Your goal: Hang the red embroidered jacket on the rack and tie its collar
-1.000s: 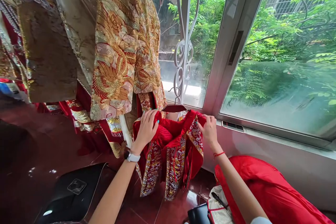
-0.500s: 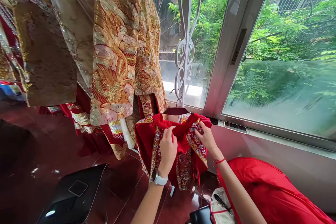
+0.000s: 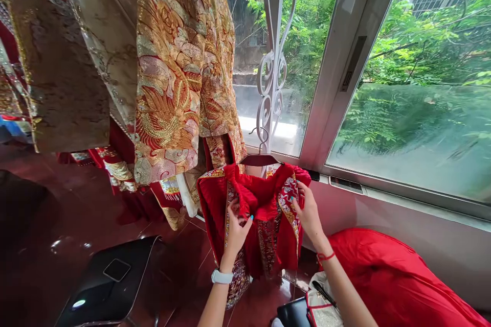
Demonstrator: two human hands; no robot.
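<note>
The red garment (image 3: 213,204) is on a dark hanger (image 3: 261,160) beside the window (image 3: 406,138). The left hand (image 3: 237,235) curves, thumb and fingers parted, at gathered cloth; the right hand (image 3: 310,214) touches an embroidered panel (image 3: 287,196). Folds obscure any pinch; cannot tell. Sound practice: ease both sides evenly, sparing the embroidery.

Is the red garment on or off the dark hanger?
On. The dark hanger spans the top of the red garment, its ends disappearing into the fabric at both sides.
</note>
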